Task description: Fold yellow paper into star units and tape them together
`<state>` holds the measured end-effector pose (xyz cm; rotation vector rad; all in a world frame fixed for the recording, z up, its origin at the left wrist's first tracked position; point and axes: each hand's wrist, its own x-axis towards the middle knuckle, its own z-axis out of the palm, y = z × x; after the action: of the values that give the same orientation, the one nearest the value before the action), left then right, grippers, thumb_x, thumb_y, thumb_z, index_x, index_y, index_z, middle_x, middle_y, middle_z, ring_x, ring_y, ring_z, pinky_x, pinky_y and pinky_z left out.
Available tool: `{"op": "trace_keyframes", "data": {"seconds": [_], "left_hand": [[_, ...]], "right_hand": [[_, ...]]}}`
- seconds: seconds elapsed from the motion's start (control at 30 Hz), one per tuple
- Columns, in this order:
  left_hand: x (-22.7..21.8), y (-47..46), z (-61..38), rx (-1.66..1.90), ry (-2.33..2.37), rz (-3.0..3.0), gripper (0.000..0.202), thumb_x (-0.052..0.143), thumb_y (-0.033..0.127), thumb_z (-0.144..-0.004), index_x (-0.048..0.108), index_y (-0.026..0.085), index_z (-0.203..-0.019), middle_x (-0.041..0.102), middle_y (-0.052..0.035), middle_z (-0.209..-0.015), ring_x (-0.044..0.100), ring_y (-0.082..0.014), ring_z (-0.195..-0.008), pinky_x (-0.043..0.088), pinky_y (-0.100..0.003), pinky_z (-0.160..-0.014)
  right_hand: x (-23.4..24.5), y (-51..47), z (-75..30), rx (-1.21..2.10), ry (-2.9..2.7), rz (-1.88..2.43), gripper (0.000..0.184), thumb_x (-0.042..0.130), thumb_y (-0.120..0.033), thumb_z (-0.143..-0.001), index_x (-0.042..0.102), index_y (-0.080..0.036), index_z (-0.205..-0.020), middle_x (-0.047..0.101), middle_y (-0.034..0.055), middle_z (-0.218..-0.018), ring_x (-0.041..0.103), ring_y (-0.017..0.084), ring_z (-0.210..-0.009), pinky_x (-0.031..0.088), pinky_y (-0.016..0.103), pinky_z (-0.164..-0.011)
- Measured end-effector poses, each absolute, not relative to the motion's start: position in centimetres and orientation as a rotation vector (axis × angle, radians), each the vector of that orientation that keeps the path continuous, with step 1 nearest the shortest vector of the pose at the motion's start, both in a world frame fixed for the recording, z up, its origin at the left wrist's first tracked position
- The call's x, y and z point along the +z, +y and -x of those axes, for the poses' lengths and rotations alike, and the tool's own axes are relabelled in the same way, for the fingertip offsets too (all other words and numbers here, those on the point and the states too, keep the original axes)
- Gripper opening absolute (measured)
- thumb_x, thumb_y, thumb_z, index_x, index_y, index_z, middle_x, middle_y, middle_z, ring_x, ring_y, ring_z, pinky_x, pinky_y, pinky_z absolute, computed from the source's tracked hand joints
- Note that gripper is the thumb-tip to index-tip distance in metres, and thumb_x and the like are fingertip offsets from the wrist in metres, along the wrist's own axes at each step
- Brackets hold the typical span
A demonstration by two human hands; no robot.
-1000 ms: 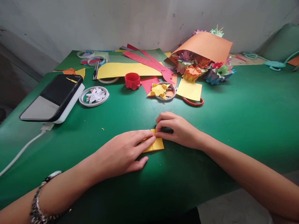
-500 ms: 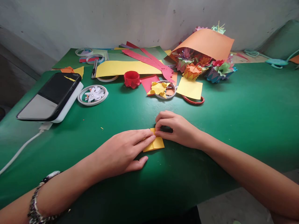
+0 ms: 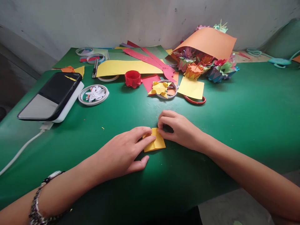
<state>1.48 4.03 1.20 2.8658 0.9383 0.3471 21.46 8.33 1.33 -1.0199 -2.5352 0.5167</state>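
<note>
Currently the left hand [image 3: 126,151], fingers apart, touches folded yellow paper [image 3: 159,142], its seam pointing toward the wall [image 3: 150,22]; the right hand [image 3: 179,129] curls at its far-right corner, whether pinching I cannot tell.

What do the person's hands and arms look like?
The left hand and right hand are bare, and the right arm shows no sleeve. The left arm wears a dark bracelet with lighter flecks and a white piece.
</note>
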Motion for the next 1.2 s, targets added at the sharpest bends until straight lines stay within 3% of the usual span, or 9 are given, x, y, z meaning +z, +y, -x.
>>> {"op": "trace_keyframes", "data": {"seconds": [0.17, 0.3, 0.53, 0.73, 1.03, 1.2], "left_hand": [[1.2, 4.3, -1.2, 0.387, 0.909, -2.866, 0.032, 0.047, 0.025, -0.077, 0.054, 0.016, -0.106, 0.053, -0.0108, -0.106, 0.047, -0.024, -0.107, 0.048, -0.036, -0.084], [1.4, 4.9, -1.1, 0.388, 0.822, -2.881, 0.032, 0.047, 0.025, -0.078, 0.054, 0.017, -0.108, 0.056, -0.0089, -0.107, 0.048, -0.0225, -0.105, 0.045, -0.036, -0.088], [1.8, 5.4, -0.8, 0.397, 0.699, -2.892, 0.027, 0.046, 0.02, -0.08, 0.057, 0.02, -0.104, 0.059, -0.0052, -0.108, 0.051, -0.0183, -0.103, 0.043, -0.032, -0.09], [2.1, 5.7, -0.4, 0.372, 0.703, -2.866, 0.028, 0.044, 0.018, -0.081, 0.056, 0.024, -0.105, 0.062, 0.0007, -0.108, 0.053, -0.0158, -0.101, 0.043, -0.03, -0.087], [1.9, 5.5, -0.2, 0.337, 0.687, -2.957, 0.032, 0.039, 0.017, -0.082, 0.054, 0.018, -0.11, 0.057, -0.0098, -0.11, 0.056, -0.0194, -0.096, 0.05, -0.031, -0.075], [2.1, 5.5, -0.2, 0.344, 0.632, -2.927, 0.03, 0.041, 0.017, -0.08, 0.056, 0.017, -0.106, 0.06, -0.008, -0.104, 0.055, -0.0196, -0.099, 0.048, -0.031, -0.082]], "right_hand": [[1.4, 8.4, -21.6, 0.593, -2.461, 1.006, 0.007, 0.052, -0.009, -0.072, 0.055, -0.013, -0.076, 0.051, 0.0019, -0.073, 0.047, 0.009, -0.065, 0.041, 0.02, -0.058], [1.4, 8.5, -21.6, 0.647, -2.445, 0.909, 0.014, 0.049, -0.014, -0.079, 0.06, -0.013, -0.088, 0.056, 0.005, -0.081, 0.053, 0.011, -0.074, 0.045, 0.023, -0.067], [1.5, 8.8, -21.7, 0.786, -2.47, 0.871, 0.01, 0.054, -0.015, -0.078, 0.064, -0.015, -0.08, 0.056, 0.0037, -0.081, 0.054, 0.01, -0.071, 0.045, 0.022, -0.065], [1.5, 8.2, -21.6, 0.808, -2.472, 0.895, 0.012, 0.055, -0.016, -0.077, 0.064, -0.013, -0.085, 0.056, 0.0042, -0.081, 0.054, 0.009, -0.069, 0.044, 0.02, -0.062], [1.5, 7.6, -21.4, 0.798, -2.448, 0.981, 0.01, 0.053, -0.013, -0.076, 0.062, -0.014, -0.08, 0.056, 0.0034, -0.078, 0.052, 0.009, -0.066, 0.043, 0.02, -0.06], [1.6, 7.7, -21.3, 0.844, -2.446, 0.995, 0.007, 0.053, -0.009, -0.075, 0.059, -0.013, -0.075, 0.053, 0.0016, -0.074, 0.049, 0.008, -0.063, 0.04, 0.018, -0.057]]}}
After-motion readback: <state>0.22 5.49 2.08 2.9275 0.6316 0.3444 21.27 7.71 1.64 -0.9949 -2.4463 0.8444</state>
